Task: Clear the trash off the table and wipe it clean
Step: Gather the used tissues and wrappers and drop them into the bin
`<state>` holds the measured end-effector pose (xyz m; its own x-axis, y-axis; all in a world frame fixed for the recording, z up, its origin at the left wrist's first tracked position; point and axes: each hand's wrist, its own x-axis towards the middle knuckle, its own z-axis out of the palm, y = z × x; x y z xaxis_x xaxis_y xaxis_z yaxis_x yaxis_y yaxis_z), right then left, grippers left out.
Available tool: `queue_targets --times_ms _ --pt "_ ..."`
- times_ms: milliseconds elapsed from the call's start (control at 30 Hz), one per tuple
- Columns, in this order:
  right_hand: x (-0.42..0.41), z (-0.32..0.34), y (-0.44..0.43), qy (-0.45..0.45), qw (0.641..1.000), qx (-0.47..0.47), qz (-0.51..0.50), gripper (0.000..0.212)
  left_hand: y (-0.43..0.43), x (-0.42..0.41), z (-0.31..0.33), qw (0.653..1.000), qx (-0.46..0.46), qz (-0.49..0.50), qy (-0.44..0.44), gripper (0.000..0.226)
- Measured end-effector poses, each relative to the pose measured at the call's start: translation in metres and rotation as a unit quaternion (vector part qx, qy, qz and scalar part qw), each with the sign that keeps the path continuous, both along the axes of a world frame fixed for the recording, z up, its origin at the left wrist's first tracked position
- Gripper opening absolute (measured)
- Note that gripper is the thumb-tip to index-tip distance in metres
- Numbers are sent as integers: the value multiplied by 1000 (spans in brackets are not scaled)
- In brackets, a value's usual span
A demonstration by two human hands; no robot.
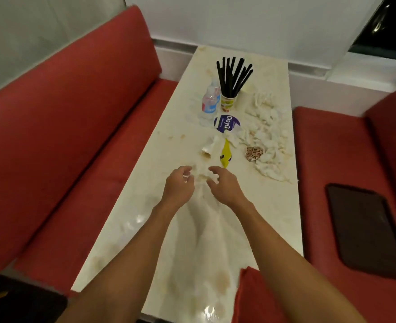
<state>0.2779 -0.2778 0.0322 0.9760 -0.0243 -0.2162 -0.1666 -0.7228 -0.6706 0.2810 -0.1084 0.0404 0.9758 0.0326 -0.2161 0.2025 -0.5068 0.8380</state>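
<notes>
Over the table (269, 217) middle, left hand (179, 186) and right hand (223, 186) hover, fingers loosely spread.

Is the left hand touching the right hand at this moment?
Apart. The head view shows the left hand and the right hand with a strip of stained table visible between their fingertips.

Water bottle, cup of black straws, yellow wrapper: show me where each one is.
water bottle (209, 104): head view, on its clear body by the label.
cup of black straws (228, 103): head view, on the cup's printed side.
yellow wrapper (226, 152): head view, on its yellow middle.
</notes>
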Motion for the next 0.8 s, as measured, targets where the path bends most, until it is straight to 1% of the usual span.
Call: queue_targets --times_ms 100,233,300,400,467,533,600,700,800 --pt "28 -18 18 11 999 -38 -22 52 13 31 -10 1000 2 -12 26 31" --pt "51 -31 39 17 997 -58 -46 52 23 56 -16 999 -15 -8 47 30" --pt "58 -35 45 30 997 -43 -57 45 25 63 -20 998 -25 -5 60 29" --pt "63 -38 47 24 996 -2 -82 26 24 72 -25 997 -40 3 72 28" --pt "64 -36 47 5 992 35 -124 16 22 78 -25 995 -49 12 90 29" --pt "63 -29 46 -7 981 94 -171 11 16 82 -25 991 -68 20 118 31" --pt "61 -17 46 -5 967 159 -200 13 8 85 -23 982 -116 37 146 32" --pt "58 -5 44 6 949 239 -205 19 -9 86 -14 957 -210 88 178 28" --pt "58 1 41 41 919 334 -205 25 -21 88 -10 946 -241 128 176 28"
